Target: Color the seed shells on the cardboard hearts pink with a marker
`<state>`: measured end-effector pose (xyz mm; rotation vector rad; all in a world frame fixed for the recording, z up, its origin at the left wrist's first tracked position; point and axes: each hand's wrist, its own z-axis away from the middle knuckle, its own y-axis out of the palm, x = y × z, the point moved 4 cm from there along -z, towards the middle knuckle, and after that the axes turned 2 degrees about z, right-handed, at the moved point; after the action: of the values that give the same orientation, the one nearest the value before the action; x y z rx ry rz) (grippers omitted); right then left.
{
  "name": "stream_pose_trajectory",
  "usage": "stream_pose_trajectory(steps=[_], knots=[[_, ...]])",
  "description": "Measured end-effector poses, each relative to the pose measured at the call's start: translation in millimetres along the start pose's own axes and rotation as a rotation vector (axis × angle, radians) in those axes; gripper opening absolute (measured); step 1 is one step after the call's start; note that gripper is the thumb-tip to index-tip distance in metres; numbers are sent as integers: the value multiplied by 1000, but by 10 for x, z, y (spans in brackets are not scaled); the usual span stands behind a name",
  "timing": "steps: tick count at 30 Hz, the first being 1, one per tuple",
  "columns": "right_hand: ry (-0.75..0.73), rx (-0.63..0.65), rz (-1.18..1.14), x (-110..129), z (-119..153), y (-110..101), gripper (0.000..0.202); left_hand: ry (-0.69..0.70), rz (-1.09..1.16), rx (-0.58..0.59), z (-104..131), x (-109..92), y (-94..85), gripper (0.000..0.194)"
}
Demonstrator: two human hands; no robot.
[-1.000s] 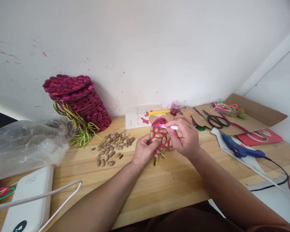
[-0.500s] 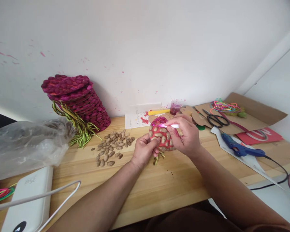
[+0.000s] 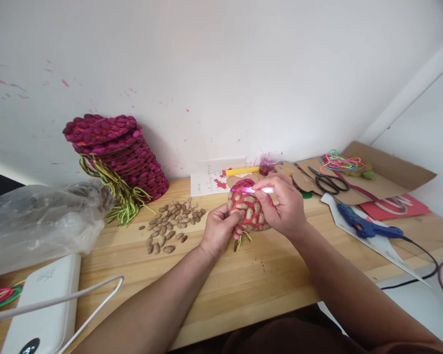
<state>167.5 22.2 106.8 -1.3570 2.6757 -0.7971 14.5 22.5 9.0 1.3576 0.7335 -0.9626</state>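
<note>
My left hand [image 3: 221, 228] grips the lower left edge of a red disc [image 3: 245, 211] studded with tan, peanut-like shells, its thumb lying on the front. The shells along the disc's top are coloured magenta, and green-yellow strings hang below it. In my right hand [image 3: 283, 204], thumb and fingers pinch a slim white paintbrush [image 3: 266, 190]. The brush's pink tip rests against the upper shells, pointing left. Part of the disc's right side is hidden behind my right hand.
Loose shells [image 3: 170, 226] lie to the left, before a stack of magenta discs [image 3: 118, 157] with green tassels. A cup of magenta liquid [image 3: 268, 164] stands behind. Scissors [image 3: 331, 183] and a blue glue gun [image 3: 369, 226] lie right; a white power bank [image 3: 46, 305] sits front left.
The paintbrush tip has shifted very slightly left and down across the upper shells. My left hand keeps the disc in almost the same place.
</note>
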Motion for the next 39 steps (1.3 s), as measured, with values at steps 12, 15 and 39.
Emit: stream_pose_trajectory(steps=[12,15,39], knots=[[27,-1,-85,-1,5,12,11,-14,5,36,5,21,1,36],[35,-9,-62,-7,5,6,11,-13,11,21,10,11,3,36],[151,-22,-157,-151,34,28,7,-55,84,-34,-2,-19,2,38]])
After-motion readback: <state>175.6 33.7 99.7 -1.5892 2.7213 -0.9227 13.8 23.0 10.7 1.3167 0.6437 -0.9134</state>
